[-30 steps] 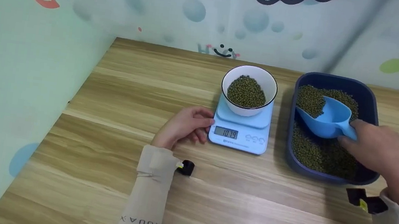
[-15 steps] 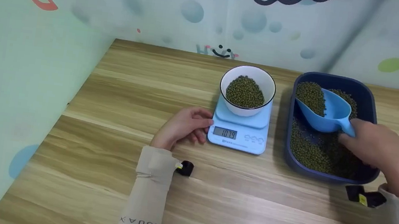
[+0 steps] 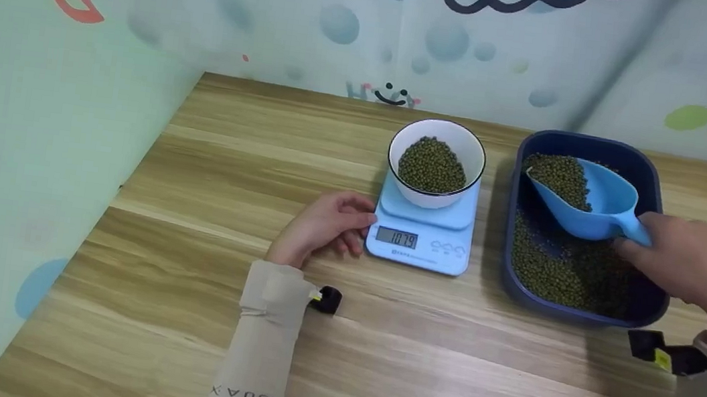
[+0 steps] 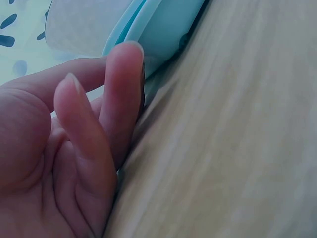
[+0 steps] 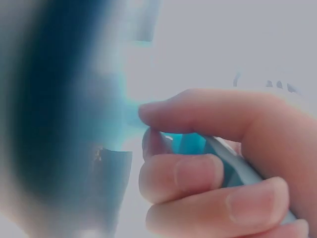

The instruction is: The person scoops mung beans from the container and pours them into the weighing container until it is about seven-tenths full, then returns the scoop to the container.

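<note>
My right hand (image 3: 690,260) grips the handle of a blue scoop (image 3: 593,221), its fingers curled round it in the right wrist view. Mung beans (image 3: 562,178) fill the scoop's front part. It is held over a dark blue tub (image 3: 510,272), tip close to the tub's left wall. More mung beans lie in the tub below. My left hand (image 3: 327,222) rests on the table with loosely bent fingers, fingertips at the left edge of a light blue kitchen scale (image 3: 424,254). A white bowl (image 3: 431,198) of mung beans stands on the scale, whose display reads 107.9.
A wood-grain table (image 3: 184,259) carries everything. Behind it rises a patterned backdrop (image 3: 306,31), and a pale green wall (image 3: 30,138) borders the left side. The tub stands to the right of the scale, with a narrow strip of table between them.
The scoop with its beans has risen slightly, then shifted to the right within the tub, in my right hand. My left hand, the bowl and the scale's reading stay the same.
</note>
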Available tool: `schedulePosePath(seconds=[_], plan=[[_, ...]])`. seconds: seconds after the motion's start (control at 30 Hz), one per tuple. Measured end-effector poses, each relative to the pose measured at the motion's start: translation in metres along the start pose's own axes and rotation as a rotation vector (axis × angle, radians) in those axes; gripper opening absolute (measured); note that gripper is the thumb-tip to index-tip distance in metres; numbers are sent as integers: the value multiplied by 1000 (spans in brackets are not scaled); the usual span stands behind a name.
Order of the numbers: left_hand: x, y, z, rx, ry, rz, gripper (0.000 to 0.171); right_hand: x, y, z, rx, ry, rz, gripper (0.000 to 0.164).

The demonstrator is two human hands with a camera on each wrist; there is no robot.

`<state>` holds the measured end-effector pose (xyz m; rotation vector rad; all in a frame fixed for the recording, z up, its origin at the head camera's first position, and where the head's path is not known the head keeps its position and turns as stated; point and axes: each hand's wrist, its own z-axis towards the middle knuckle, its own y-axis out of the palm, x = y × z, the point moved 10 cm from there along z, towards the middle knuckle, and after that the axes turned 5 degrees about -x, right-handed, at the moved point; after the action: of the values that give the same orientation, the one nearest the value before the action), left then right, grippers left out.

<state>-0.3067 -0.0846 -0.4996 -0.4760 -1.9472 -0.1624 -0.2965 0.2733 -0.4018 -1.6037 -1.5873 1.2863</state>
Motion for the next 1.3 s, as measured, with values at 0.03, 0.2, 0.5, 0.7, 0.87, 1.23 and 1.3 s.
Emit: schedulePosePath(seconds=[0.03, 0.2, 0.5, 0.7, 0.87, 1.23, 1.3], plan=[[0, 0, 0, 2, -1, 2, 33, 1, 0, -1, 0, 6, 10, 29], [0, -1, 0, 7, -9, 10, 33, 6, -5, -6, 34, 22, 21, 29], [10, 4, -12, -28, -24, -4, 34, 8, -18, -17, 98, 11, -6, 31], [-3, 0, 0, -19, -20, 0, 36, 4, -32, -28, 212, 15, -9, 30], [-1, -1, 0, -10, -9, 7, 35, 4, -43, -36, 321, 34, 16, 32], [-3, -1, 1, -18, -29, 2, 36, -2, -53, -41, 409, 52, 86, 47], [-3, 0, 1, -16, -30, 0, 36, -4, -53, -41, 400, 53, 102, 49]])
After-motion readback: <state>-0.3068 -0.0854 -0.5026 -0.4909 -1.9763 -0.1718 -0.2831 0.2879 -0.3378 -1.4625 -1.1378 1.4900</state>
